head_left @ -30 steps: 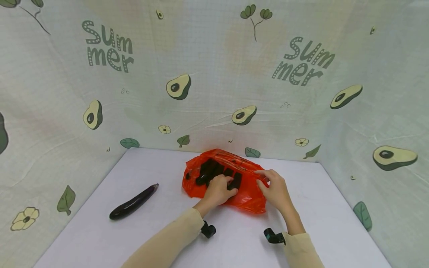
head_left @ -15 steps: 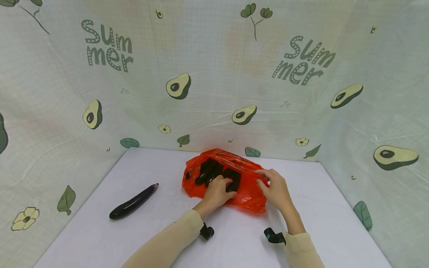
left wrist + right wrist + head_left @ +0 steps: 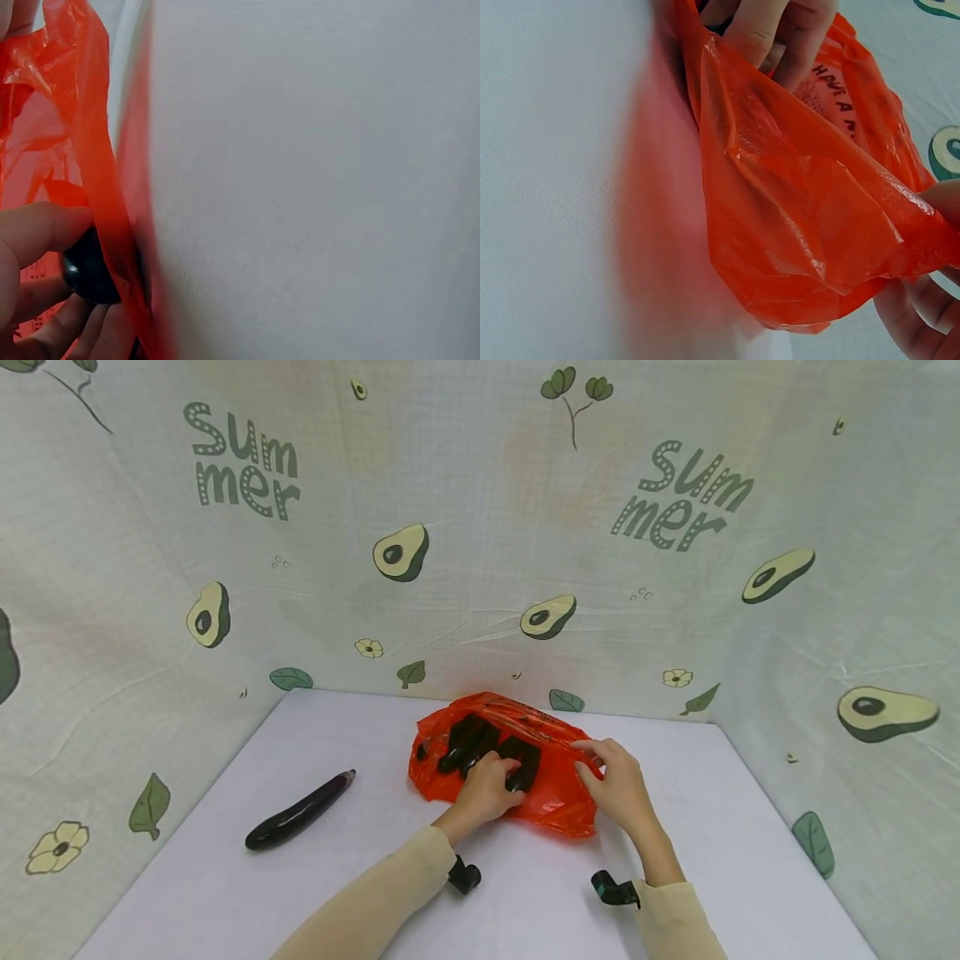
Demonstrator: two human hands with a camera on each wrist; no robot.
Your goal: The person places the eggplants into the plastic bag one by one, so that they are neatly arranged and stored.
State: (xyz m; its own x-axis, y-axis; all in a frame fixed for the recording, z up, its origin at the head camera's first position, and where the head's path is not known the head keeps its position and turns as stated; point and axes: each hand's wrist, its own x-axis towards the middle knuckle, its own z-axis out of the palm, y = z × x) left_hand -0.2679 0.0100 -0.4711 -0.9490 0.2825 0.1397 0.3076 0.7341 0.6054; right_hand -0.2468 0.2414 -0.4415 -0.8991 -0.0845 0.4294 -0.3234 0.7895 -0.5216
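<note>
Gripping aubergine (image 3: 522, 762) w/ left hand (image 3: 486, 788), right hand (image 3: 617, 783) pinching bag (image 3: 558, 777) edge

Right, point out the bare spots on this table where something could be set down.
Bare table runs right of the right hand to the cloth wall. More lies between the loose eggplant and the orange bag, and along the near edge left of the sleeves. Around the bag it is crowded: the left hand grips a dark piece there.

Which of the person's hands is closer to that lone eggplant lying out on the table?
Left. The left hand grips an eggplant in the orange bag, right of the loose eggplant; the right hand holds the bag's far side.
</note>
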